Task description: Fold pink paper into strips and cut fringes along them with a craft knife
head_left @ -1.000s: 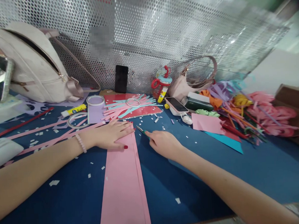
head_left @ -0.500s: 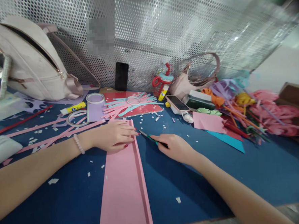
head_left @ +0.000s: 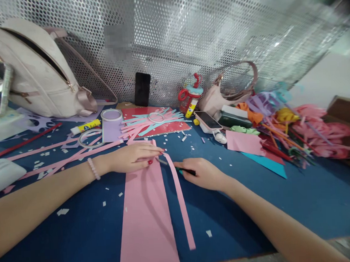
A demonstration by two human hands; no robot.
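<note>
You have one pink sheet, one narrow pink strip beside its right edge, one cutting tool, two glue sticks and three phones. The sheet lies long and flat before you, its near end out of view; the strip bows gently and crosses the tool. Your left hand rests on the sheet, fingertips at the strip's top, whether pinching I cannot tell. Your right hand is wrapped around the tool's handle. Open blue tabletop lies right of the strip.

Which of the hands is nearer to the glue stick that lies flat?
Left. The left hand is right of the glue stick, closer to the camera; the right hand is farther right.
</note>
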